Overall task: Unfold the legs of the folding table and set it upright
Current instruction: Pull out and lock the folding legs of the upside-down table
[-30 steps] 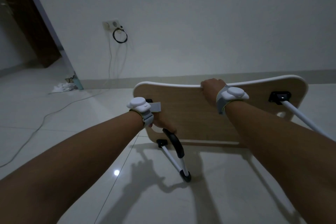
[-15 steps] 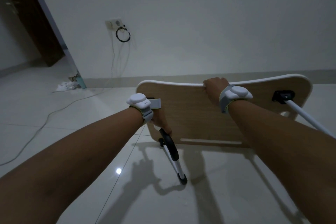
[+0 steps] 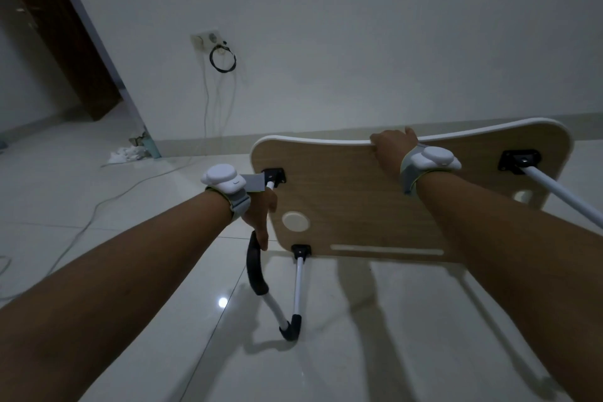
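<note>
The folding table (image 3: 352,206) stands on its edge on the floor, its light wood underside facing me, with a white rim along the top. My right hand (image 3: 393,145) grips that top edge. My left hand (image 3: 261,215) holds the left leg (image 3: 298,290), a white U-shaped tube with black grip sleeves, swung out from the board toward me. The right leg (image 3: 561,196), a white tube on a black bracket, sticks out to the right past my forearm. Both wrists carry white bands.
The floor is glossy white tile (image 3: 163,271). A white cable (image 3: 98,209) runs across it from a wall socket (image 3: 205,39) with a black coiled cord. A crumpled cloth (image 3: 127,153) lies by the dark doorway (image 3: 58,42) at left.
The left leg has swung further out from the board and now shows its full U shape. My left hand slid along it. The board tilted a little and my view moved closer.
</note>
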A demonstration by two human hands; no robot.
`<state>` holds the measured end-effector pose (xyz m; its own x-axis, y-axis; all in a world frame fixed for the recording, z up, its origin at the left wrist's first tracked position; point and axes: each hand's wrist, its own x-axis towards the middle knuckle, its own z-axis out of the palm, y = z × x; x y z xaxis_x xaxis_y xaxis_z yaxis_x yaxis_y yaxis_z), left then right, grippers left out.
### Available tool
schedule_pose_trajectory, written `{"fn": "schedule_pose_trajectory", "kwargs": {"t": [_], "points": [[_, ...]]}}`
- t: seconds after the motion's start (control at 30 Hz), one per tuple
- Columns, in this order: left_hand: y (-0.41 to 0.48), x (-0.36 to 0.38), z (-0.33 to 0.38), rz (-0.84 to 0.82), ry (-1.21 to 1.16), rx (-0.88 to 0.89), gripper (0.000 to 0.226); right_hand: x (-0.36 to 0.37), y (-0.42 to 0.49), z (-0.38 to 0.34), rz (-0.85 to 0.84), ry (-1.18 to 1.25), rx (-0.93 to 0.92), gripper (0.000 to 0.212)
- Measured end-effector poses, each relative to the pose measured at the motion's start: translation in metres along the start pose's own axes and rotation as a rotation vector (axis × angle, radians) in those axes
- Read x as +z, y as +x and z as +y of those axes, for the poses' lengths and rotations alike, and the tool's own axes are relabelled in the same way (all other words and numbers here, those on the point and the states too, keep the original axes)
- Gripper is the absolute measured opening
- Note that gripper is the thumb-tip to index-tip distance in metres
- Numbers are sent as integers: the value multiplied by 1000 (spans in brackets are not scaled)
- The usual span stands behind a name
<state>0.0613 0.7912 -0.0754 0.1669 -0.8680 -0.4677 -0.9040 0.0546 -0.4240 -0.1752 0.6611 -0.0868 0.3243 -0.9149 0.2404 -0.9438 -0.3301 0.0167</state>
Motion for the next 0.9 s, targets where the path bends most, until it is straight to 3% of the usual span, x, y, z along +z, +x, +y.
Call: {"fn": "schedule_pose_trajectory", "kwargs": {"t": [0.37,0.67,0.73,0.9], "points": [[-2,33,-40,103,29,96,96,1,2,4,4,-8,-2,30],[10,32,-42,80,-31,45,99,0,2,6,-31,12,-42,32],[14,25,-38,181,-49,19,91,2,2,5,-28,23,-53,35],[28,-16,-9,797,-67,-47,59,9,4,9,15,31,-75,33]]}}
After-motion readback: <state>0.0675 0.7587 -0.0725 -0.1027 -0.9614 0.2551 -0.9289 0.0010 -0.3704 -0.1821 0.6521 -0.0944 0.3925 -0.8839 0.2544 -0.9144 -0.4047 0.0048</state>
